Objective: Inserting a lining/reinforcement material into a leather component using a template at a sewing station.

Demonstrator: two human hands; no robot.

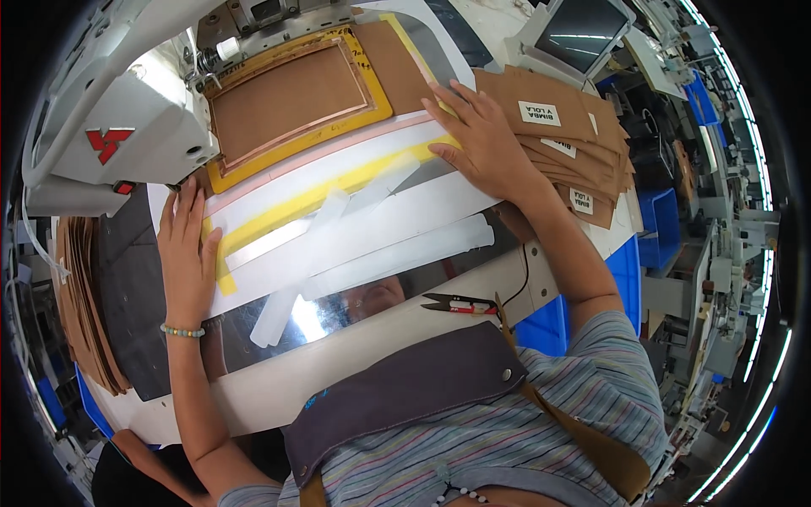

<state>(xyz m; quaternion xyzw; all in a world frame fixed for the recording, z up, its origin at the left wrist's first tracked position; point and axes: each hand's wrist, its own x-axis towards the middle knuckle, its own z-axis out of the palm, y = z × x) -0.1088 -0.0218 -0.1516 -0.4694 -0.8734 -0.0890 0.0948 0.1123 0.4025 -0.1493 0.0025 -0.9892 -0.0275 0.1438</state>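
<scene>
Both hands are pressing flat, fingers spread: left hand just below the sewing machine, right hand steadying the template under its needle; stitching judged next, needing stillness.

Room: a crowded workshop, seen bent by the wide lens.
Light: long strip lamps glowed along the right edge.
Furniture: a white worktable filled the middle; blue bins stood right of it.
Machines: grey racks and equipment lined the right side; a tilted monitor sat at the top.
</scene>
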